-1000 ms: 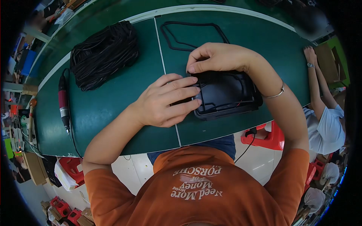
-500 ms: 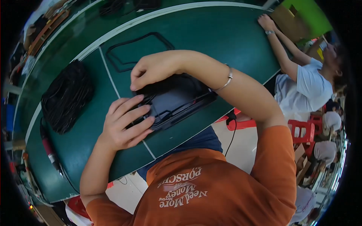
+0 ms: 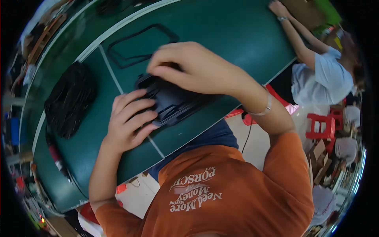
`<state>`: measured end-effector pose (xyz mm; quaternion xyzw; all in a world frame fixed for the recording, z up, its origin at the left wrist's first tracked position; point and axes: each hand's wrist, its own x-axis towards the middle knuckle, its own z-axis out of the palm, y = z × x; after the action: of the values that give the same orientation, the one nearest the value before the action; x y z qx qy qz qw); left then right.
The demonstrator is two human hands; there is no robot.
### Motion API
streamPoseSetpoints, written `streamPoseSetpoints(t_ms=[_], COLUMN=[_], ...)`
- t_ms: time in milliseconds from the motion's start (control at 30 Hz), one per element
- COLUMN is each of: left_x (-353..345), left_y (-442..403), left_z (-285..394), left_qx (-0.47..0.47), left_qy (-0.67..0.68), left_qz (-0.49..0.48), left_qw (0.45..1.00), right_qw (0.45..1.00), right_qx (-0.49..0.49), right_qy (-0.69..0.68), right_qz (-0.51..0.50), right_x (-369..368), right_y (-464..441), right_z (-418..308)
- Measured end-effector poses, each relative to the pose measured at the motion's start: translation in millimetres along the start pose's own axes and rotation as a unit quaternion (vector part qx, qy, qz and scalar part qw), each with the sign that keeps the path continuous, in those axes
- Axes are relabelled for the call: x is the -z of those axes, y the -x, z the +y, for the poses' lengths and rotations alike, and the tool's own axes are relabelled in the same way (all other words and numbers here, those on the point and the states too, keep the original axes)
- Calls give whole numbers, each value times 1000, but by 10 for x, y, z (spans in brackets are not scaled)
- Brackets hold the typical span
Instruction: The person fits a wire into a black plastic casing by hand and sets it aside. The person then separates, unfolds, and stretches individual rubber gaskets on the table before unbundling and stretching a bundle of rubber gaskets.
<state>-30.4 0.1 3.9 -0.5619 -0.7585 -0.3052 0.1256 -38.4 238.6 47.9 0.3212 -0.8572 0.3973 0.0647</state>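
Observation:
A black plastic housing (image 3: 177,98) with a smooth dark inner panel lies tilted on the green table before me. My left hand (image 3: 132,120) grips its left end, fingertips over the rim. Above the far edge of the housing is my right hand (image 3: 189,67), slightly blurred, with thumb and fingers curled together. Whatever those fingertips may hold is hidden. Just beyond them a thin black rectangular frame (image 3: 114,53) lies flat on the table.
A bundle of black strips or cables (image 3: 71,100) lies at the left. Nearer is a corded electric screwdriver (image 3: 55,156) with a red band. At the far right a co-worker's forearms (image 3: 294,37) rest on the table beside a cardboard box (image 3: 304,15). Red stools (image 3: 321,126) stand on the floor.
My right hand has lifted off the housing's left end and moved right and away from my left hand. The left hand keeps its grip. The view has shifted slightly.

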Motion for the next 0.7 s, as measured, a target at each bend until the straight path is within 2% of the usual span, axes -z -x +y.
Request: streamPoseSetpoints(t_ms=[67, 233, 400, 500, 700], left_x=[3, -41, -61, -65, -77], left_y=[-8, 11, 33, 31, 41], left_z=[-5, -35, -34, -36, -37], left_qx=[8, 21, 7, 3, 2], left_qy=[17, 28, 24, 23, 22], left_qz=[5, 31, 44, 49, 59], left_qw=[1000, 999, 999, 999, 998], right_qw=[999, 999, 996, 998, 991], right_qx=[36, -12, -6, -29, -58], right_qy=[-4, 37, 33, -14, -47], right_qz=[5, -34, -77, -62, -109], right_x=[-25, -151, -158, -175, -149], right_y=[275, 577, 537, 497, 432], right_z=[-93, -262, -232, -236, -240])
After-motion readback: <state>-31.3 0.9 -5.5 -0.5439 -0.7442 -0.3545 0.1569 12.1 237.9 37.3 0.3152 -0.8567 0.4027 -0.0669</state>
